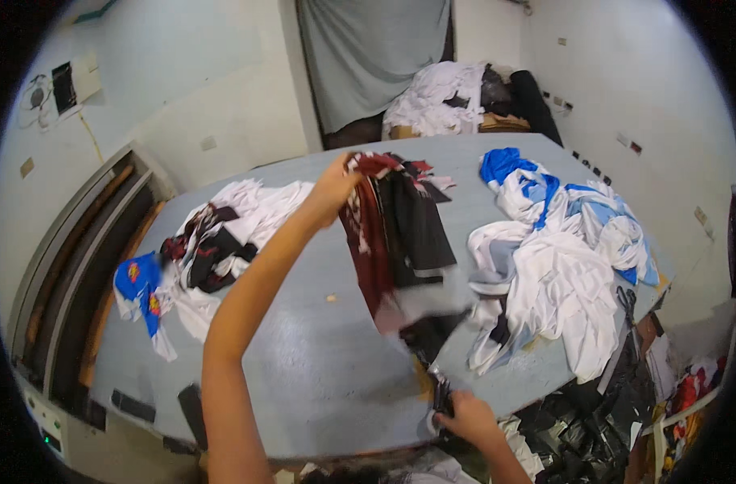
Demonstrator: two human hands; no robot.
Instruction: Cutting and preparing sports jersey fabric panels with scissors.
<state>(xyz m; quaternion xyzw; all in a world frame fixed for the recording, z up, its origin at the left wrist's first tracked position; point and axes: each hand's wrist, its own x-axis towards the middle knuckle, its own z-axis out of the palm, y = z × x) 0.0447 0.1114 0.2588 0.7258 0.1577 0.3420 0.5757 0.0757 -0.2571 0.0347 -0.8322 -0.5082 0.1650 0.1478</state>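
Raised over the middle of the table, my left hand (pixel 334 190) pinches the top of a maroon and black piece of fabric (pixel 399 218). The fabric hangs down in strips, and its lower end is pale and black and smeared by motion. At the near edge of the table my right hand (pixel 471 419) is closed round the dark handles of a pair of scissors (pixel 440 401). The scissors point up toward the hanging fabric's lower end. Their blades are blurred, so I cannot tell whether they touch it.
White and blue cloth lies heaped on the table's right (pixel 557 274). On the left is a pile of white, black and maroon cloth (pixel 215 250), with a blue piece (pixel 138 278) beside it. Another pair of scissors (pixel 627 300) lies at the right edge. Black scraps (pixel 577 427) fill the lower right.
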